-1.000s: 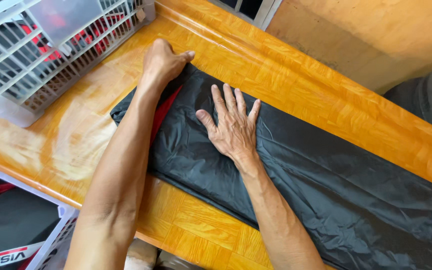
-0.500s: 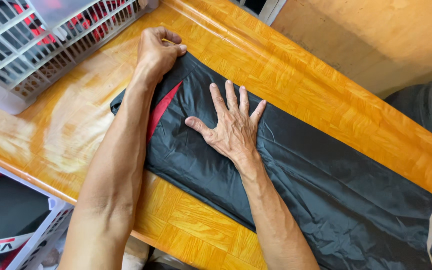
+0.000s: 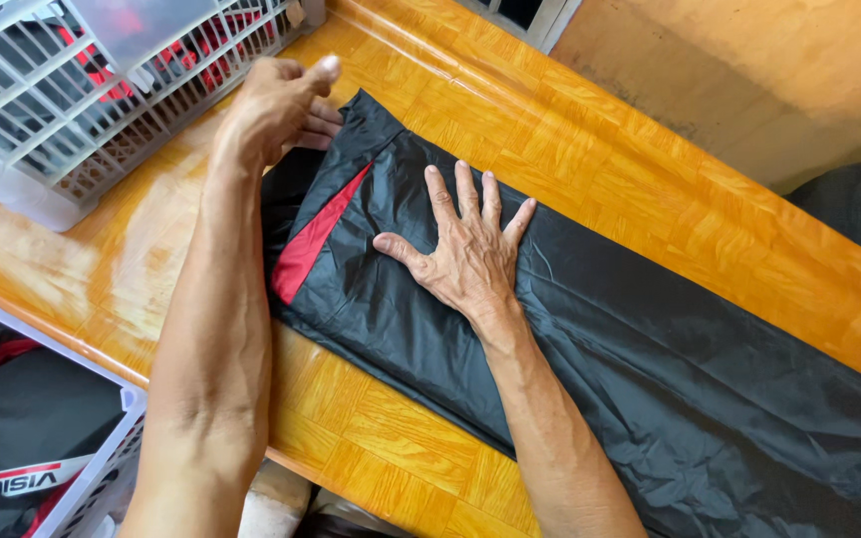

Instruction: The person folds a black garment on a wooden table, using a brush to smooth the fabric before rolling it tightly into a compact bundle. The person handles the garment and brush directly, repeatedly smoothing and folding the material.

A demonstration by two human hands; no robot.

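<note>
Black garment point(image 3: 650, 369) with one red stripe point(image 3: 316, 239) lies lengthwise on the orange wooden table point(image 3: 710, 189), its far end cut off at the picture's lower right edge. One right hand point(image 3: 465, 254) presses flat on it with fingers spread wide, while one left hand point(image 3: 276, 105) pinches the cloth's upper corner, its fingertips partly hidden. Two white plastic baskets show, one point(image 3: 62, 110) on the table and one point(image 3: 102, 468) below, both cropped.

One head-worn camera looks steeply down, close (arm's reach), over the wooden table point(image 3: 650, 199).
</note>
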